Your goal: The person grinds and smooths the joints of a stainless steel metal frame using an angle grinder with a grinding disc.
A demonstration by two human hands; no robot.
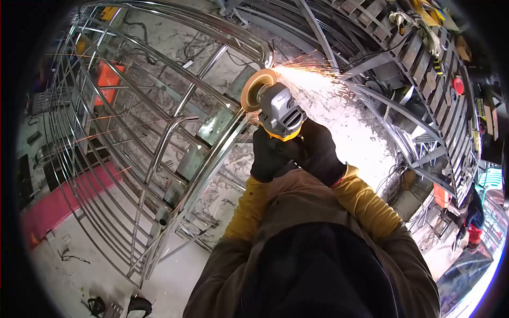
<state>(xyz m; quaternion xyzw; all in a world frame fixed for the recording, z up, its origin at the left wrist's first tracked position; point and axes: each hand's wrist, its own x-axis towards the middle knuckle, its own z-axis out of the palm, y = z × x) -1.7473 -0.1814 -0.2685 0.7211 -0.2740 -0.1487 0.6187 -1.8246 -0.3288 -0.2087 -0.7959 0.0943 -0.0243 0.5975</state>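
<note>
An angle grinder (281, 110) with a grey head and yellow body is held between my two gloved hands. My left hand (269, 153), in a black glove, is closed on its body from the left. From the right, my right hand (321, 151) wraps round it too. The brownish grinding disc (256, 89) is against or very near the tubing of a shiny metal frame (236, 124), and sparks (313, 74) spray off to the right. The exact contact point is hidden behind the disc. Most of my fingers are out of sight under the tool.
Curved bars of the metal frame fill the left side. An orange-red object (108, 82) and a pink beam (71, 196) lie beyond them. To the right stands a slatted metal rack (429, 79) with tools and cloths. Another person (471, 220) is at the far right.
</note>
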